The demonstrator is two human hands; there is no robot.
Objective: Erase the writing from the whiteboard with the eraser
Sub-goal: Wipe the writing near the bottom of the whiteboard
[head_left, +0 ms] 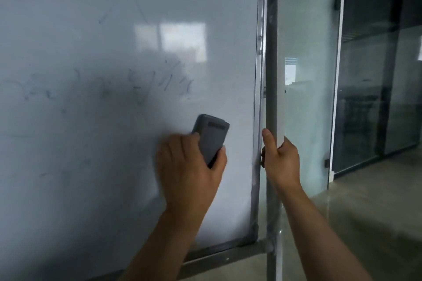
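Office, whiteboard [114, 29], glass partitions [370, 75]

Only smeared, unreadable writing [159, 82] on whiteboard [68, 29]

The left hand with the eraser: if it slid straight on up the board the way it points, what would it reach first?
Probably the faint blue writing above. The left hand holds the eraser tilted up and slightly right on the whiteboard, with only bare board between.

Glossy smooth whiteboard [114, 29], matt grey plastic eraser [211, 137], dull metal frame post [270, 75].
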